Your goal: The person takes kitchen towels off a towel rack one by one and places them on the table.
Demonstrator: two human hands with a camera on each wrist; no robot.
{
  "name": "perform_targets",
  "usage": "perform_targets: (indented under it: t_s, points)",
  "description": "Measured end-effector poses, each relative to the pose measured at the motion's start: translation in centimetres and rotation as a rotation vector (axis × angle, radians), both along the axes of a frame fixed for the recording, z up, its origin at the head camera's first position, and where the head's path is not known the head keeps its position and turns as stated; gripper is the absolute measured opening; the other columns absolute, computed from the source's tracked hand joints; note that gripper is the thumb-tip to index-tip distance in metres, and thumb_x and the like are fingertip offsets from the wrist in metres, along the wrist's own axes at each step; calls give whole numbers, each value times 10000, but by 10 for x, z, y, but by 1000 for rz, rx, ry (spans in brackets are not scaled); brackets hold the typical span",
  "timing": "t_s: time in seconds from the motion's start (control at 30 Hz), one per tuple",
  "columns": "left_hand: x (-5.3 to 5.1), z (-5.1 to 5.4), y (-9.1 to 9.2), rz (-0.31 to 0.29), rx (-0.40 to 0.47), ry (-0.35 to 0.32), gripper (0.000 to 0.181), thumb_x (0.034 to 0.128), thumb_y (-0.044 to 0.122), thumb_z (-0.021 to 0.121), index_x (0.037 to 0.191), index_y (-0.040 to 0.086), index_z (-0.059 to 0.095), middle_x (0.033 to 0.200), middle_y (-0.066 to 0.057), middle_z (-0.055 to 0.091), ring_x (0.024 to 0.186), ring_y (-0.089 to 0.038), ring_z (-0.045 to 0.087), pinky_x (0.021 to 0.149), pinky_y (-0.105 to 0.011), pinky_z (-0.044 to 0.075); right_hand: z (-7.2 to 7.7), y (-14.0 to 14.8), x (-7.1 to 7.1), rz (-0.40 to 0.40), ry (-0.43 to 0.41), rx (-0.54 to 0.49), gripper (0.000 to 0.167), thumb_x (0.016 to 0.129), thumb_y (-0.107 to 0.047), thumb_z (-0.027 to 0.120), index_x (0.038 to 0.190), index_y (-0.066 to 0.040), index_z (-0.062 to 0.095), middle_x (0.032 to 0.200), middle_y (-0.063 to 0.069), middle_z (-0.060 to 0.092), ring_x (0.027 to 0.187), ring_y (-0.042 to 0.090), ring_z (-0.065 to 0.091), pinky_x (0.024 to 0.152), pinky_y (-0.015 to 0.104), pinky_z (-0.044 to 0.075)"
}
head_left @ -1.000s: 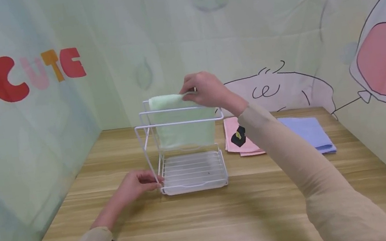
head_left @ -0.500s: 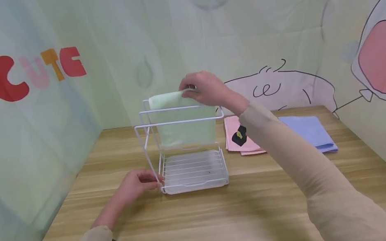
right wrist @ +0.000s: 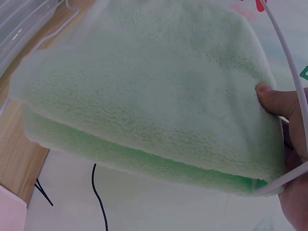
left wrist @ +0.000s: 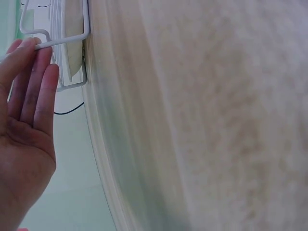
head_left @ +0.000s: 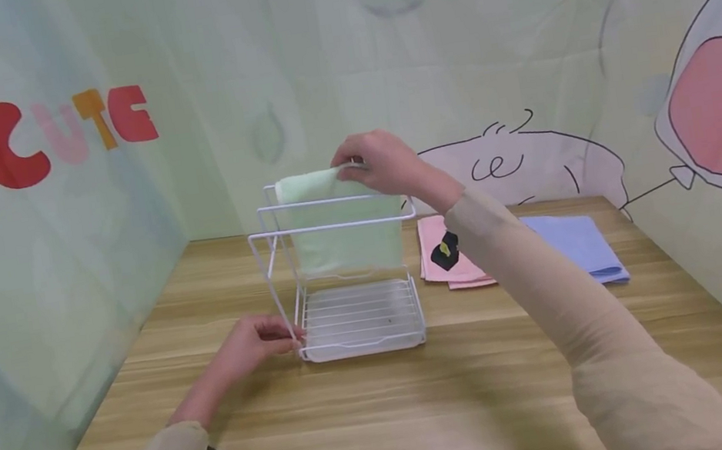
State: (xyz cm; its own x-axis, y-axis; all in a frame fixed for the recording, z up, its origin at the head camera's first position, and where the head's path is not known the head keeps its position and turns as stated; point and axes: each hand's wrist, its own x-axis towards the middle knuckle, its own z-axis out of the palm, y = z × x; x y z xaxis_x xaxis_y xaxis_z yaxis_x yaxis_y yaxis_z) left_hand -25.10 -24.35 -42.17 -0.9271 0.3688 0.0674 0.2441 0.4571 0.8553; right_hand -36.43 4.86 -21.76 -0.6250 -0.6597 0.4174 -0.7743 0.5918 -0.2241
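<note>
A light green towel [head_left: 347, 239] hangs folded over the back bar of a white wire rack [head_left: 333, 227]. My right hand [head_left: 380, 162] pinches the towel's top edge near its right end. In the right wrist view the fluffy towel [right wrist: 154, 96] shows two hanging layers, with the thumb [right wrist: 274, 99] pressed on its face. Low at the rack's front left corner, my left hand [head_left: 258, 343] pinches the white wire between thumb and fingers; the left wrist view shows this hand [left wrist: 31, 115] on the wire too. A clear tray [head_left: 361, 322] forms the rack's base.
Right of the rack, a folded pink towel [head_left: 435, 253] lies partly behind my right sleeve. A folded blue towel [head_left: 577, 247] lies farther right. Everything stands on a wood-grain table [head_left: 336, 431], with printed curtains [head_left: 310, 69] behind and at both sides.
Hardly anything differs. The view has shifted very slightly; both hands keep their places on the towel and the rack.
</note>
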Motion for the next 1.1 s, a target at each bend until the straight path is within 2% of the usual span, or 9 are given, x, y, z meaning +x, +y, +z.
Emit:
perform_targets:
  t_s: [0.37,0.77,1.1]
  points:
    - [1,-1,0,-13,9,6,148,840,48,747,962,-33,725,1011,-210,752,829,-15,705,772,-198,586,4,-3,-1,-3,-6,23,191,951,-174,664,1094,-66,731,1061,75,743,944,183,661,876,330,529]
    - [0,-1,2,-24,1,11,154,843,57,747,968,-31,724,1014,-205,753,828,-12,701,774,-194,584,12,-2,1,-33,-22,10,207,958,-174,654,1117,-60,722,1095,79,741,981,188,662,906,338,525]
    - [-1,-2,2,-17,-10,28,144,836,62,753,953,-19,729,987,-155,767,821,-16,704,759,-195,586,28,0,3,-41,-13,-5,209,959,-159,648,1121,-45,716,1095,92,736,974,197,651,904,339,520]
